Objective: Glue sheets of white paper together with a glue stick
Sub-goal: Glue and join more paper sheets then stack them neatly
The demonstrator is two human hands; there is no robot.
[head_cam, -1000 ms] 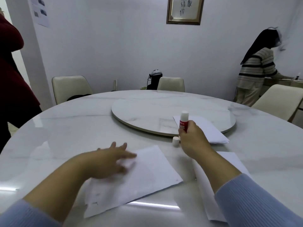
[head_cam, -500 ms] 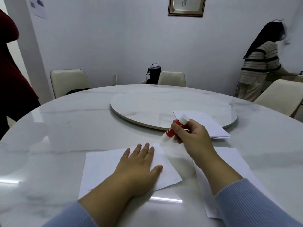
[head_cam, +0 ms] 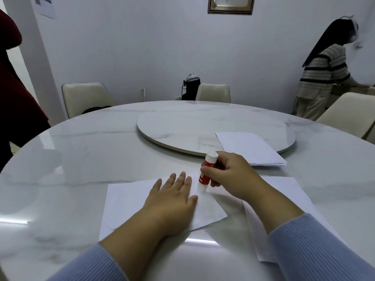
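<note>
Right grip (head_cam: 233, 176): clenched round glue stick (head_cam: 206, 173), tip down on sheet (head_cam: 129, 201).
Left grip (head_cam: 172, 201): released, flat on sheet (pinning it).
Bench (head_cam: 81, 159): spare sheets (head_cam: 251, 148) beyond.
Risk: hard stroke near edge, paper wrinkling or tearing.

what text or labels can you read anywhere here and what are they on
No text can be read for certain.
Glue stick in the right hand: white print on the red label, blurred and partly behind the fingers.
Framed picture on the wall: dark marks, cropped and too small.
Sheets pinned to the wall: small dark patches, unreadable.
</note>
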